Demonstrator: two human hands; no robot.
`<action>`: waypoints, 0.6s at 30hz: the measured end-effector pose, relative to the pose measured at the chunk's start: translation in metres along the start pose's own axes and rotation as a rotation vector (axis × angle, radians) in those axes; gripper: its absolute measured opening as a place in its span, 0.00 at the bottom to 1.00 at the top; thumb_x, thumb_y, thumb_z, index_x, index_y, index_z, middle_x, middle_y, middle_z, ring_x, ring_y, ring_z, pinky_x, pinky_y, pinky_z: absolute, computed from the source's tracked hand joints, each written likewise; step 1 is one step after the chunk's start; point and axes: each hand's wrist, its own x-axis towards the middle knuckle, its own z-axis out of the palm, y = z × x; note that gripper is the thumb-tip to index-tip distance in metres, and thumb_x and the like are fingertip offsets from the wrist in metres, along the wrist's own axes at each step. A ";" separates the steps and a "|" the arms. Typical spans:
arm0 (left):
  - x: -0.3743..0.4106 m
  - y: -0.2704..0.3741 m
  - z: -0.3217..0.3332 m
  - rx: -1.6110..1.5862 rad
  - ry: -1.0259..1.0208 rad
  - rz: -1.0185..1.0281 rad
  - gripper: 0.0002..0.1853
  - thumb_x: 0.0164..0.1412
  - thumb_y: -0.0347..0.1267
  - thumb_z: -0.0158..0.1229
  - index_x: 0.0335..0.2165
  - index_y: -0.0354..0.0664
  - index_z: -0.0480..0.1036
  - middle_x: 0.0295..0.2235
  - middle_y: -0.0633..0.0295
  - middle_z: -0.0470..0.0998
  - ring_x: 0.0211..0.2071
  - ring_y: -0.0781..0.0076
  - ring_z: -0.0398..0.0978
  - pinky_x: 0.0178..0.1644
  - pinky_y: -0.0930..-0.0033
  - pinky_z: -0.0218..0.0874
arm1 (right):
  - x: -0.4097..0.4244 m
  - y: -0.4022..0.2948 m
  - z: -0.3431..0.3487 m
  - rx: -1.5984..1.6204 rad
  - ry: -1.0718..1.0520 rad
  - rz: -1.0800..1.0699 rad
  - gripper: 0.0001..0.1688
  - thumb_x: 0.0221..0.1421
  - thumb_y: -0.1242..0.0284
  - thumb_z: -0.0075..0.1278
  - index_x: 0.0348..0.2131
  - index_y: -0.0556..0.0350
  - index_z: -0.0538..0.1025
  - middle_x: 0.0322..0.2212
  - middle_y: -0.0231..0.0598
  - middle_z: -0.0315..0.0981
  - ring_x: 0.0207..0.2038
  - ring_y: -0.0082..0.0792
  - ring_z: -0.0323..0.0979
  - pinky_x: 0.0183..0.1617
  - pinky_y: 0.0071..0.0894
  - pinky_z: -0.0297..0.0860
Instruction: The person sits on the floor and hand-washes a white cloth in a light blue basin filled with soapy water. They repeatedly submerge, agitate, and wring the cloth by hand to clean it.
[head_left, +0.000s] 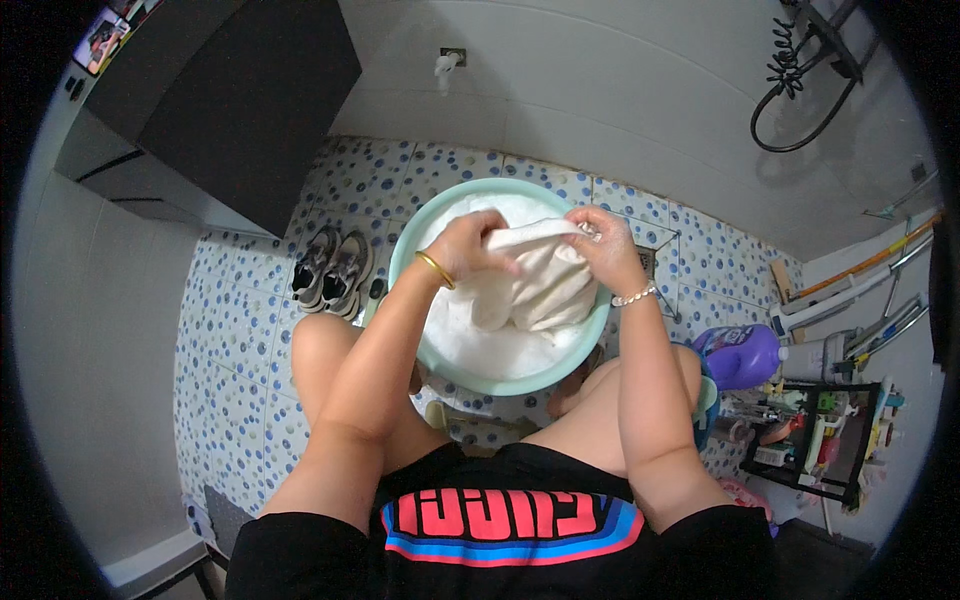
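Note:
A pale green plastic basin (501, 388) stands on the tiled floor between my knees, filled with white suds (457, 330). Over it I hold up a wet, off-white cloth garment (547, 289), its lower part resting in the foam. My left hand (472, 244), with a gold bangle at the wrist, grips one end of a folded edge of the cloth. My right hand (604, 244) pinches the other end of that edge near the basin's right rim. Between the hands the edge is stretched taut. The garment's submerged part is hidden by the suds.
A pair of sneakers (334, 270) sits left of the basin, below a dark cabinet (255, 112). To the right are a floor drain (646, 260), a purple detergent bottle (739, 356) and a black rack (814, 442) of toiletries. A tap (446, 64) juts from the wall ahead.

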 end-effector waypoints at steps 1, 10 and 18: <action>0.002 -0.003 0.002 0.078 -0.019 -0.058 0.26 0.32 0.43 0.66 0.28 0.35 0.69 0.23 0.59 0.69 0.26 0.70 0.66 0.33 0.73 0.59 | 0.001 0.005 0.004 0.249 0.026 0.031 0.07 0.42 0.77 0.50 0.27 0.57 0.69 0.25 0.32 0.66 0.29 0.24 0.63 0.36 0.22 0.61; 0.015 -0.034 0.042 -1.074 0.238 -0.238 0.16 0.53 0.43 0.49 0.27 0.39 0.67 0.20 0.72 0.65 0.22 0.84 0.59 0.26 0.81 0.53 | 0.012 0.031 0.057 0.237 0.478 0.001 0.05 0.49 0.75 0.42 0.29 0.56 0.68 0.24 0.35 0.64 0.29 0.25 0.64 0.36 0.24 0.62; 0.016 -0.004 0.083 -0.954 0.404 -0.822 0.22 0.57 0.48 0.37 0.30 0.40 0.66 0.29 0.60 0.69 0.31 0.67 0.66 0.37 0.67 0.58 | 0.014 0.013 0.087 -0.692 0.274 0.037 0.18 0.49 0.66 0.40 0.17 0.62 0.68 0.16 0.49 0.65 0.20 0.48 0.66 0.23 0.40 0.63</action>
